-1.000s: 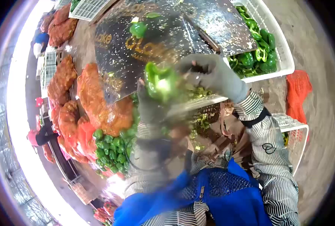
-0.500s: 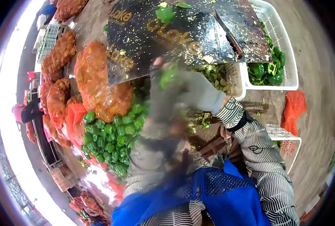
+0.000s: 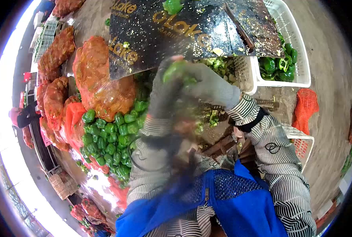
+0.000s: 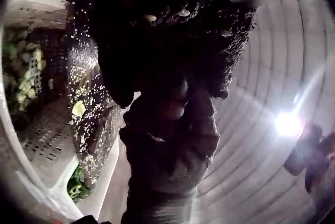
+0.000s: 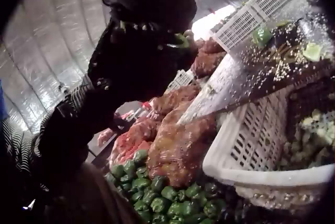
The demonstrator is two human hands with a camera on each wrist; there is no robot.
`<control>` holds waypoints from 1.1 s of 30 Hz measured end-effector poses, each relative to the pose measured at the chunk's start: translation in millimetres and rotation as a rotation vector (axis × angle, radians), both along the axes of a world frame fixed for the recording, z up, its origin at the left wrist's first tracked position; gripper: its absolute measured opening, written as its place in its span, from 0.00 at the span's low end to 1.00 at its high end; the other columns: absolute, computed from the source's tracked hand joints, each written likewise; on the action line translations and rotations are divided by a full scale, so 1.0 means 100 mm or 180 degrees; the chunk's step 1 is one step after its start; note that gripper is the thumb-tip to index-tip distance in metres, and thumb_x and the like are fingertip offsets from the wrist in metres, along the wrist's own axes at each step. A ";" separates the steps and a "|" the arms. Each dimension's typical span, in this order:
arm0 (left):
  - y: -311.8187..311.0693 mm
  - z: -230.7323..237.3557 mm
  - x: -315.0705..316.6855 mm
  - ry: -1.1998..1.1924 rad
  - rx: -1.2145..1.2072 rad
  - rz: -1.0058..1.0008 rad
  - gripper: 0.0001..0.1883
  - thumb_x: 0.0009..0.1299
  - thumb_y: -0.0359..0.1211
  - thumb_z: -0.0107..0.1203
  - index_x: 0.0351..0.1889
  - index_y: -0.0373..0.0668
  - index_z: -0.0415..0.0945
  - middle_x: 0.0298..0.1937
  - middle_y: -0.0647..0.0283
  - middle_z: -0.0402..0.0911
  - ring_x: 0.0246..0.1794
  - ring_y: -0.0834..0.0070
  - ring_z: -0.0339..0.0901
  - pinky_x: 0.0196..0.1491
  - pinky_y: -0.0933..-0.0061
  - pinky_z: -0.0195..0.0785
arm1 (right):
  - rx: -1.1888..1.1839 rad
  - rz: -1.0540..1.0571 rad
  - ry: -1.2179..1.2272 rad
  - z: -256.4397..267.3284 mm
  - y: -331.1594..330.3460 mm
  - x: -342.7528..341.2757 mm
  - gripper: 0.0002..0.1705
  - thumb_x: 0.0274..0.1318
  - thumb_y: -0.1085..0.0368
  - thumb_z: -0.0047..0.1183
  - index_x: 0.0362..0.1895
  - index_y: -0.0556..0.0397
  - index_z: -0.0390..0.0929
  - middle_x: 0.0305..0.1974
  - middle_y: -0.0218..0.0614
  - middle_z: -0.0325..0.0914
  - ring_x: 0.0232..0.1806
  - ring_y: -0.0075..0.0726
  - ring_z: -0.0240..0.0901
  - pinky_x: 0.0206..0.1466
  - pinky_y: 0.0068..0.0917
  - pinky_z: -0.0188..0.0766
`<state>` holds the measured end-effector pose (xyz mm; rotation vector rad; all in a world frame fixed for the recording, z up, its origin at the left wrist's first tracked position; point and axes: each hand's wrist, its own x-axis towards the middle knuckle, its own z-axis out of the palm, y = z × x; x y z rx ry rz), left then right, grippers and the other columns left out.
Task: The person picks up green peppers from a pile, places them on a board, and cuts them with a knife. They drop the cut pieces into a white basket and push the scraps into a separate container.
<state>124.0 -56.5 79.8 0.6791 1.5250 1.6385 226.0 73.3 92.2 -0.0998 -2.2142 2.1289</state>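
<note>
My left hand (image 3: 160, 94), in a grey glove, holds a green bell pepper (image 3: 172, 72) just in front of the board's near edge. My right hand (image 3: 213, 85), gloved as well, has its fingers curled against the pepper's right side, where a bit of green shows at the fingertips. Motion blurs both hands. Only dark outlines of the hands show in the wrist views, with a green sliver of the pepper (image 5: 182, 41) in the right one. On the dark, seed-strewn board (image 3: 144, 31) lie another green pepper (image 3: 172, 6) and a knife (image 3: 239, 27).
A white crate (image 3: 304, 75) of green peppers stands right of the board. Another crate (image 3: 247, 77) with pale trimmings sits under the board's edge. At left are a heap of green peppers (image 3: 108, 142) and filled orange mesh sacks (image 3: 102, 79). A red mesh bag (image 3: 305, 108) lies at right.
The opened pepper, its pale inside facing up a second ago, is now turned and mostly covered by my hands. My right hand has moved in from the right against it. The head view has shifted.
</note>
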 end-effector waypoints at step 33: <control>2.65 -0.85 -1.91 0.4329 -0.2237 0.0776 0.28 0.62 0.47 0.64 0.55 0.43 0.71 0.54 0.52 0.74 0.56 0.55 0.72 0.59 0.56 0.67 | 0.3183 -0.3748 -0.1397 -0.27 2.04 1.37 0.29 0.53 0.73 0.55 0.62 0.51 0.70 0.64 0.49 0.64 0.66 0.55 0.62 0.67 0.45 0.64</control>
